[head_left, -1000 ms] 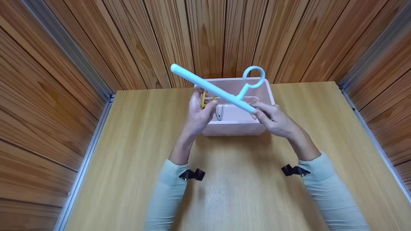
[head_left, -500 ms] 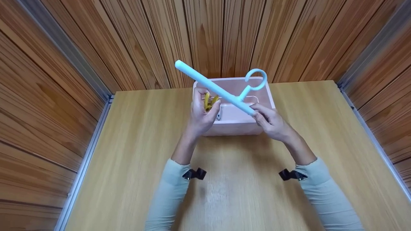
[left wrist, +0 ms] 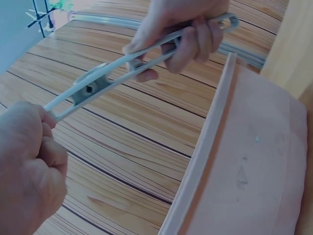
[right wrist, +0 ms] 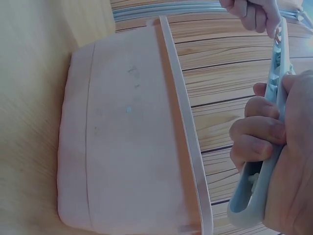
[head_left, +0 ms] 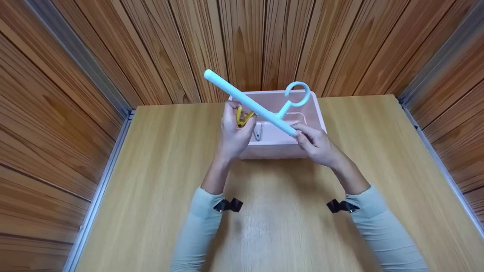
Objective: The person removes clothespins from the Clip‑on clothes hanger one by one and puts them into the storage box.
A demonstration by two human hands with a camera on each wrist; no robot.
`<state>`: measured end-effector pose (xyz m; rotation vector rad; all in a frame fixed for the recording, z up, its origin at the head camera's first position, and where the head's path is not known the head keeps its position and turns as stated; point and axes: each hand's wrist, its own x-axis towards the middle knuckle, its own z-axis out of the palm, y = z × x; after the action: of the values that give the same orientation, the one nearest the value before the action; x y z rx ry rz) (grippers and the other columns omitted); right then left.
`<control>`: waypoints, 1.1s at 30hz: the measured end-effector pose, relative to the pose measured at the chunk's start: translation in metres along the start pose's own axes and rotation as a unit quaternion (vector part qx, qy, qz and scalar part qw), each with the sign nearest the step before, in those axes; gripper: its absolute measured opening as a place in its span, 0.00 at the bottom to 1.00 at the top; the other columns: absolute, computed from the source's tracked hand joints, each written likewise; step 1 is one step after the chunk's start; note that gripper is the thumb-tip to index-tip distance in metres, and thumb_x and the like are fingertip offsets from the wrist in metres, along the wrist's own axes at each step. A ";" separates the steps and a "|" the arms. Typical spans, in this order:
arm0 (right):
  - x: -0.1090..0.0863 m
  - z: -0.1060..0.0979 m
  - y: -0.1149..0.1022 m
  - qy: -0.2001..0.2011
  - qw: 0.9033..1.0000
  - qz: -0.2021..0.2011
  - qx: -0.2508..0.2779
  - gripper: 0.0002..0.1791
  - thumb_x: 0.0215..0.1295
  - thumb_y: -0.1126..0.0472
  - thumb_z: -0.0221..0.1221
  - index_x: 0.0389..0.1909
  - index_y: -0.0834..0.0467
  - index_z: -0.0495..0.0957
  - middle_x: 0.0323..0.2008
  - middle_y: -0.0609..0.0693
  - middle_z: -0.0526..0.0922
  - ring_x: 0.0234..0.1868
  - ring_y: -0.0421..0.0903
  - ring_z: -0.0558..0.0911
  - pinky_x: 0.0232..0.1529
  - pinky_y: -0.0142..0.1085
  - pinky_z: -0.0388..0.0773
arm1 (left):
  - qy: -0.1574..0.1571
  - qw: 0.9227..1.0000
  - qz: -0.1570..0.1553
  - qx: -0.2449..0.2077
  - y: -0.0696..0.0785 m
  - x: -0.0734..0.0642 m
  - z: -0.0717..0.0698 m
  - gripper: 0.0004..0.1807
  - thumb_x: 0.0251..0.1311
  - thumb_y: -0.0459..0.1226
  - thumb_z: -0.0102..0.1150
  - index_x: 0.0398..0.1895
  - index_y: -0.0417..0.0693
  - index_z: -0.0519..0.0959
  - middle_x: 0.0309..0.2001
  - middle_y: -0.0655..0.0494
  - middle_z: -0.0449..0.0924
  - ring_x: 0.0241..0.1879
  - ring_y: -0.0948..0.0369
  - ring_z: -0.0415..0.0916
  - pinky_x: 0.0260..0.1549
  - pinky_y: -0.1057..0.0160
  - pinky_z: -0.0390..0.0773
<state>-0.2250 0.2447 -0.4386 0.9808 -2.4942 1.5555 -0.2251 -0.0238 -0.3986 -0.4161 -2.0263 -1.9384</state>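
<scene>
A light blue hanger [head_left: 249, 102], a thick straight bar with a round hook, slants over the pink bin. My right hand [head_left: 315, 145] grips it close to its lower right end; in the right wrist view, fingers [right wrist: 259, 127] curl round the bar's hollow underside. My left hand [head_left: 234, 132] pinches a yellow clothespin [head_left: 242, 120] between thumb and fingers, just below the bar's middle. From underneath, in the left wrist view, the left hand [left wrist: 29, 166] is right at the hanger's bar [left wrist: 98, 81]. The clothespin's far side is hidden by the fingers.
The pink bin [head_left: 272, 151] stands on the wooden table [head_left: 151, 170] against the back wall. Inside it lies a small grey item [head_left: 258, 133] with a dark tip. Wood-panelled walls [head_left: 242, 45] enclose the table at the back and on both sides.
The yellow clothespin has turned within my left fingers, and its two arms now show more fully. Hanger and right hand have shifted slightly left.
</scene>
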 end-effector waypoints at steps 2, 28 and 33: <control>-0.002 -0.003 -0.001 0.002 1.000 -0.001 -0.019 0.14 0.85 0.72 0.52 0.61 0.67 0.81 0.27 0.40 0.70 0.27 0.32 0.68 0.29 0.28 0.66 | -0.017 0.999 -0.023 -0.028 0.002 0.001 -0.002 0.19 0.74 0.24 0.62 0.62 0.34 0.67 0.45 0.50 0.70 0.43 0.58 0.70 0.39 0.69 0.72; 0.007 -0.012 -0.008 0.031 0.990 -0.051 -0.131 0.14 0.82 0.69 0.58 0.62 0.67 0.81 0.28 0.47 0.72 0.24 0.33 0.65 0.26 0.28 0.63 | -0.028 0.997 -0.078 -0.008 0.010 0.008 -0.002 0.14 0.77 0.29 0.64 0.56 0.40 0.70 0.41 0.56 0.66 0.35 0.64 0.67 0.32 0.70 0.68; 0.006 -0.012 -0.007 0.033 0.987 -0.072 -0.137 0.15 0.81 0.70 0.57 0.63 0.69 0.81 0.28 0.49 0.75 0.25 0.32 0.67 0.26 0.28 0.64 | -0.052 0.994 -0.093 -0.006 0.010 0.006 -0.003 0.09 0.81 0.33 0.62 0.49 0.46 0.69 0.36 0.57 0.65 0.28 0.65 0.64 0.27 0.70 0.66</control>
<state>-0.2292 0.2496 -0.4251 1.0202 -2.4447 1.1466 -0.2260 -0.0265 -0.3867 -0.3485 -2.1885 -2.0777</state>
